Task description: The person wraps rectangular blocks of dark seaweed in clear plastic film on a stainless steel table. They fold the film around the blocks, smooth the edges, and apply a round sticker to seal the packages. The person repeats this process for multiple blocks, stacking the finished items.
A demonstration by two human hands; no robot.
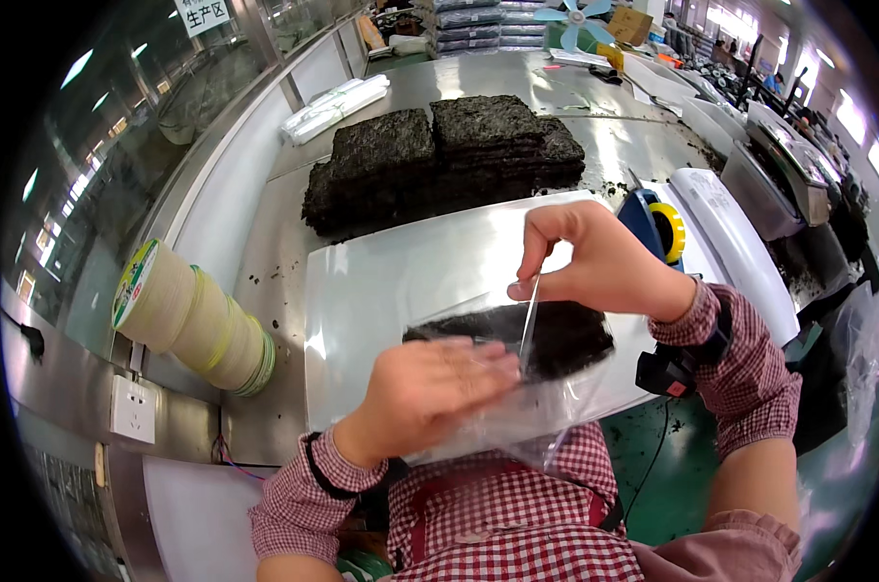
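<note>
A clear plastic bag (505, 425) lies on a white board (359, 305) before me. Inside it is a dark, flat block (574, 335), seemingly dried seaweed sheets. My left hand (432, 393) rests flat over the bag, palm down, its fingers extended and slightly blurred. Just above the bag, my right hand (599, 254) pinches a thin clear strip (529, 327) between thumb and finger. The strip runs down to the left fingertips; whether it is tape or the bag's own edge is hard to tell. Beyond the board stand large stacks of similar dark sheets (381, 149).
Stacked rolls of pale yellow-green tape (192, 313) stand at left, by a wall socket (133, 409). A blue tape dispenser (643, 218) and a white roll (730, 240) lie at right. White plastic bundles (337, 109) lie along the left wall. Plastic bins (759, 193) line the right.
</note>
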